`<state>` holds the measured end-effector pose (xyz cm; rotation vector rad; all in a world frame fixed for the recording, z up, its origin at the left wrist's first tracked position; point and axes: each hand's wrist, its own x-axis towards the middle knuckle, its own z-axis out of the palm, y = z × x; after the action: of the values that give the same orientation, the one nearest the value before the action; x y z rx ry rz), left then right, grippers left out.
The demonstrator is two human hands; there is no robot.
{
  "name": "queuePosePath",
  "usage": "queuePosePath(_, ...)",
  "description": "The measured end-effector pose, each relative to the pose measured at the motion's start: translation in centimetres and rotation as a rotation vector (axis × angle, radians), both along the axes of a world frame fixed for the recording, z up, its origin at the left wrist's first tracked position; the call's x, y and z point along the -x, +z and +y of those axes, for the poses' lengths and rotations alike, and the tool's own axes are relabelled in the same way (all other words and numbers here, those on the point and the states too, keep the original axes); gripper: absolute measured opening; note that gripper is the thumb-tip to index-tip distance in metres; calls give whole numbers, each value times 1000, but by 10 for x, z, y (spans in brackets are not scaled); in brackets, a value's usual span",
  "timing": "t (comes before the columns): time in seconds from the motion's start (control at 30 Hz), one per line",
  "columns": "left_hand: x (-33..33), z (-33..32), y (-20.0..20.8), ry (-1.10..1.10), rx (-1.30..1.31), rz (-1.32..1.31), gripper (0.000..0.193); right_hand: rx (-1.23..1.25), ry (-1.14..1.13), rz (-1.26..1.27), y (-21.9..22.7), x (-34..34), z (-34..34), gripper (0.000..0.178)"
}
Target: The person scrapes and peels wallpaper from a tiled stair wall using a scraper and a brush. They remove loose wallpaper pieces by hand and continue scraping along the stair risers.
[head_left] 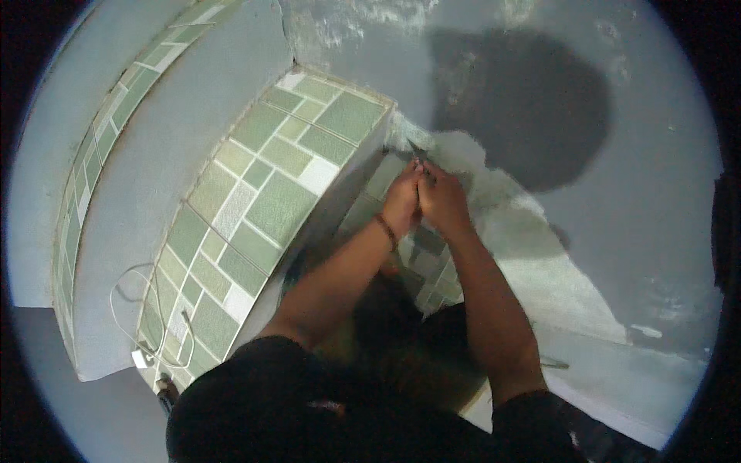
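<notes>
Pinching a dark tool (417, 150) between left hand (402, 201) and right hand (445, 202), both pressed together round its base, just off the right edge of the tiled step (266, 193) and near its far right corner. Pointing up and away, toward the wall (656, 208).

Could skid off the corner or the wall if pushed hard at a slant (with so thin a point, by its look, to little purchase). Could nick a finger, given so little room between grip and point. Could also chip a tile by twisting against that corner, or scrape knuckles on the step's side by swinging left in so tight a gap. Might misjudge the angle, with a broad shadow (525, 108) falling close by. Might snag on the white plug (140, 359) and looped cable (111, 299) by the step's near left corner in shifting that way.

Cannot make out the handle, wrapped in both palms, nor tell which hand bears more load. Cannot tell either whether touching the wall or merely near it. Barely possible to see the lower tiles (430, 266) between the forearms (498, 309), dim and partly covered. Cannot name the dark item (164, 390) beside the plug.
</notes>
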<state>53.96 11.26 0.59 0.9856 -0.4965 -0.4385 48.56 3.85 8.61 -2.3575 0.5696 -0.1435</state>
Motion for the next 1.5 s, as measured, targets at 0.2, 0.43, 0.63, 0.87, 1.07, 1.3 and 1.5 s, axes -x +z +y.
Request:
queuePosePath(0.2, -7, -8, -17, 244, -32, -305, 24, 21, -50, 29, -16, -16, -3, 50)
queuePosePath(0.43, -22, -3, -16, -145, 370, 817, 18, -9, -59, 63, -2, -26, 6, 47)
queuePosePath(0.63, -13, 10, -23, 178, -81, -157, 23, 27, -26, 180, 6, -33, 13, 46)
queuePosePath(0.87, -32, 0, -26, 96, 8, 138, 22, 63, -55, 92, -2, -32, 13, 46)
queuePosePath(1.07, -33, 5, -35, -271, 415, 902, 20, 35, -26, 118, -15, -42, 7, 43)
queuePosePath(1.3, -27, 6, -27, -80, 210, 584, 25, 77, -9, 86, -25, -44, 4, 45)
queuePosePath(1.5, -18, 8, -23, 104, -432, -44, 27, 55, -5, 188, -30, -45, 1, 46)
